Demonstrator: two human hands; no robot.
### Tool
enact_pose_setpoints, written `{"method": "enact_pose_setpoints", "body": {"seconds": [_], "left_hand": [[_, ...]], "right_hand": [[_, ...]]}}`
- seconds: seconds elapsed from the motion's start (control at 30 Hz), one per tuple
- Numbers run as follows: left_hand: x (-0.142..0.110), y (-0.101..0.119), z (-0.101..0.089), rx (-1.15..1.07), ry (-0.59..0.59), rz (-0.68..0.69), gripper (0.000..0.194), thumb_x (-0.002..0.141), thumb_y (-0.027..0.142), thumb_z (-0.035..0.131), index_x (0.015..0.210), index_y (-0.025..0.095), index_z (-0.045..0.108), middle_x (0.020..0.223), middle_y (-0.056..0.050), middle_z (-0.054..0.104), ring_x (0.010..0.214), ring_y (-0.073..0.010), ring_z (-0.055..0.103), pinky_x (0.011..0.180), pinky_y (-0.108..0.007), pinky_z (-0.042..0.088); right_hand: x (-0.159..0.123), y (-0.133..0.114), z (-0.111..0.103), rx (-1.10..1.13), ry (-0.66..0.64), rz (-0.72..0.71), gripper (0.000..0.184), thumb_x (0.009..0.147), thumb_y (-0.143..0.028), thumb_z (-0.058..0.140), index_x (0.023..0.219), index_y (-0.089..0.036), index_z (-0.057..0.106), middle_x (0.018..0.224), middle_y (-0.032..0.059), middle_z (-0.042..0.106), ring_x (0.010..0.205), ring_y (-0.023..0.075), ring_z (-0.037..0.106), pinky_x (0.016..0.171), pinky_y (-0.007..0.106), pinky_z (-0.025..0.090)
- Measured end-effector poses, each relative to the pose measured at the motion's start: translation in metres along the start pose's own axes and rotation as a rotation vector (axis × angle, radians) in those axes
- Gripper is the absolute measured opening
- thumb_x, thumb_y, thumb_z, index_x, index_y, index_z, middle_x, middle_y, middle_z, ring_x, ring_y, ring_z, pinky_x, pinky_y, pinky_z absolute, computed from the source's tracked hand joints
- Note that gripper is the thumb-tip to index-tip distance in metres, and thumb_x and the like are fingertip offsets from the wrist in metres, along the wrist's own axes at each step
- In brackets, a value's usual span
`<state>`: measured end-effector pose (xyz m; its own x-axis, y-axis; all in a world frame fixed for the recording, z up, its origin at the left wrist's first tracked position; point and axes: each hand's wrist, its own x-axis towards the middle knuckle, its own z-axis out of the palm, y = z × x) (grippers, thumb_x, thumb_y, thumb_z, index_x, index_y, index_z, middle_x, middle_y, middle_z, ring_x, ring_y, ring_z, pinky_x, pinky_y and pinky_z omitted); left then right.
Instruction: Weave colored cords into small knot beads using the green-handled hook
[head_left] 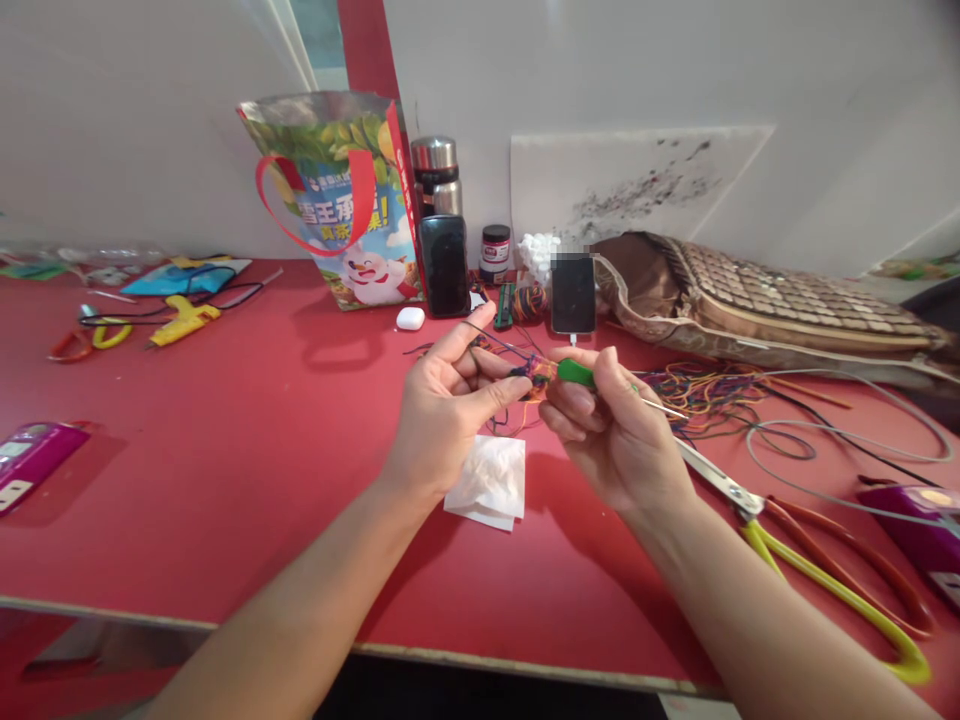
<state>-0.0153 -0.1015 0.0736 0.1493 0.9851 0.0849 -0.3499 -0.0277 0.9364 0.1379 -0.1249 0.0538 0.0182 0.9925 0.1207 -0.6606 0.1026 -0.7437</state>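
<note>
In the middle of the view my left hand point(442, 410) pinches a small crocheted piece point(538, 374) of dark, purple and orange yarn between thumb and fingers. A dark strand runs from the piece up over the raised left index finger. My right hand point(619, 425) is closed around a crochet hook point(576, 373) with a green grip, its metal shaft sticking out to the right. The hook's tip meets the crocheted piece, where the stitches hide it. Below the hands, a folded white tissue point(491, 478) lies on the red table point(300, 540).
Loose multicoloured yarn point(697, 385) spreads right of my hands, near large scissors point(750, 505). Behind stand a black phone point(444, 265), another phone point(573, 295) on a cable, a printed bag point(337, 210) and a brown seat cushion point(787, 280). A yellow glue gun point(182, 320) lies left.
</note>
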Motion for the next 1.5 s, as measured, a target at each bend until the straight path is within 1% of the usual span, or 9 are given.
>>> {"method": "enact_pose_setpoints", "body": {"seconds": [0.13, 0.33, 0.47, 0.63, 0.7, 0.87, 1.17, 1.33, 1.5], "left_hand": [[-0.0009, 0.0019, 0.0003, 0.018, -0.002, -0.012, 0.076, 0.069, 0.018, 0.094, 0.141, 0.022, 0.07, 0.075, 0.004, 0.072, 0.071, -0.0121, 0.067, 0.071, -0.026, 0.055], [-0.0049, 0.0041, 0.0056, 0.091, 0.009, -0.012, 0.082, 0.07, 0.02, 0.094, 0.146, 0.023, 0.066, 0.077, 0.002, 0.074, 0.072, -0.015, 0.068, 0.068, -0.028, 0.055], [-0.005, 0.0025, 0.0063, 0.096, 0.014, -0.005, 0.081, 0.072, 0.019, 0.093, 0.148, 0.023, 0.064, 0.076, 0.003, 0.073, 0.07, -0.014, 0.067, 0.067, -0.028, 0.054], [-0.0026, 0.0003, 0.0034, 0.053, 0.009, -0.023, 0.082, 0.071, 0.019, 0.093, 0.148, 0.023, 0.064, 0.077, 0.003, 0.073, 0.072, -0.0148, 0.069, 0.07, -0.028, 0.055], [-0.0022, 0.0001, 0.0029, 0.04, 0.012, -0.027, 0.082, 0.071, 0.019, 0.093, 0.148, 0.022, 0.064, 0.077, 0.003, 0.072, 0.072, -0.0143, 0.068, 0.071, -0.028, 0.055], [-0.0024, 0.0008, 0.0033, 0.029, 0.014, -0.02, 0.082, 0.07, 0.018, 0.093, 0.147, 0.022, 0.065, 0.076, 0.004, 0.072, 0.072, -0.0132, 0.067, 0.072, -0.027, 0.054], [-0.0017, 0.0003, 0.0021, 0.021, 0.014, -0.025, 0.085, 0.069, 0.018, 0.094, 0.148, 0.023, 0.064, 0.075, 0.004, 0.072, 0.069, -0.0128, 0.066, 0.07, -0.027, 0.053], [-0.0019, -0.0002, 0.002, 0.028, 0.019, -0.03, 0.088, 0.069, 0.018, 0.095, 0.151, 0.022, 0.062, 0.075, 0.004, 0.072, 0.07, -0.0126, 0.066, 0.071, -0.027, 0.054], [-0.0019, -0.0002, 0.0023, 0.027, 0.01, -0.028, 0.087, 0.069, 0.019, 0.095, 0.15, 0.023, 0.063, 0.076, 0.004, 0.073, 0.072, -0.013, 0.068, 0.075, -0.028, 0.056]], "right_hand": [[-0.0005, -0.0016, 0.0006, -0.082, 0.019, -0.023, 0.027, 0.089, -0.049, 0.081, 0.092, -0.023, 0.086, 0.058, -0.0069, 0.035, 0.052, 0.0083, 0.023, 0.047, 0.023, 0.03], [-0.0034, 0.0002, -0.0005, -0.272, 0.027, -0.141, 0.024, 0.091, -0.046, 0.08, 0.093, -0.022, 0.085, 0.059, -0.0034, 0.046, 0.056, 0.0102, 0.038, 0.053, 0.026, 0.034], [-0.0055, 0.0043, 0.0028, -0.299, 0.07, -0.195, 0.025, 0.093, -0.048, 0.078, 0.095, -0.024, 0.085, 0.063, -0.0024, 0.05, 0.058, 0.0114, 0.043, 0.055, 0.028, 0.039], [-0.0057, 0.0037, 0.0075, -0.223, 0.087, -0.147, 0.027, 0.089, -0.051, 0.08, 0.094, -0.024, 0.084, 0.063, -0.0035, 0.049, 0.056, 0.0101, 0.038, 0.055, 0.028, 0.04], [-0.0051, 0.0025, 0.0073, -0.202, 0.065, -0.132, 0.027, 0.09, -0.05, 0.08, 0.097, -0.024, 0.085, 0.063, -0.0039, 0.048, 0.054, 0.0094, 0.034, 0.053, 0.028, 0.038], [-0.0041, 0.0009, 0.0055, -0.186, 0.046, -0.121, 0.028, 0.089, -0.05, 0.081, 0.094, -0.024, 0.086, 0.062, -0.004, 0.049, 0.053, 0.0081, 0.03, 0.052, 0.027, 0.034], [-0.0034, 0.0007, 0.0036, -0.204, 0.025, -0.134, 0.028, 0.09, -0.051, 0.081, 0.092, -0.024, 0.083, 0.06, -0.0058, 0.042, 0.052, 0.0082, 0.027, 0.05, 0.027, 0.031], [-0.0031, 0.0001, 0.0039, -0.188, 0.034, -0.119, 0.028, 0.087, -0.051, 0.083, 0.092, -0.024, 0.084, 0.06, -0.0061, 0.041, 0.052, 0.0083, 0.025, 0.05, 0.027, 0.031], [-0.0033, 0.0014, 0.0028, -0.18, 0.036, -0.12, 0.028, 0.089, -0.051, 0.081, 0.093, -0.023, 0.085, 0.06, -0.0055, 0.042, 0.053, 0.0087, 0.026, 0.051, 0.028, 0.032]]}}
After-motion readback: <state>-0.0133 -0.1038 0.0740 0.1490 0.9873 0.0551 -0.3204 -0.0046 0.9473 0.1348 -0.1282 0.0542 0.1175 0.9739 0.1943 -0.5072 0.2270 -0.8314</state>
